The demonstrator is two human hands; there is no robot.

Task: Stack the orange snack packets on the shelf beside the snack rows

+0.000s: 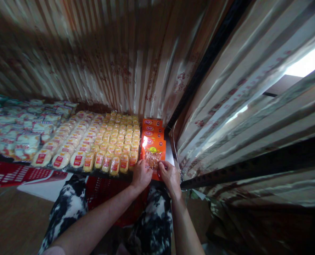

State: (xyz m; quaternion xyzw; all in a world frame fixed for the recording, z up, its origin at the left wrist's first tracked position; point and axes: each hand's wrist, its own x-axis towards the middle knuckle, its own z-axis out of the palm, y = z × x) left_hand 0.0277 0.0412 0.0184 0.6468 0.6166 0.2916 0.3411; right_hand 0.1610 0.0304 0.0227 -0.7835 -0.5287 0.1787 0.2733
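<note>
An orange snack packet (153, 156) with a clear window showing brown sticks lies at the front of a row of like packets, at the right end of the shelf. My left hand (141, 174) is closed on its left lower edge. On the opposite edge, my right hand (170, 177) pinches the same packet between thumb and fingers. Behind it, more orange packets (152, 128) overlap in a line toward the back. Just left of my left hand stand rows of small yellow wrapped cakes (115, 165).
Farther left on the shelf are round white wrapped cakes (59, 160) and white snack bags (27, 146). A black metal post (197, 78) rises at the right corner. Plastic-like sheeting (125, 63) hangs behind. Red baskets (19, 174) sit below the shelf edge.
</note>
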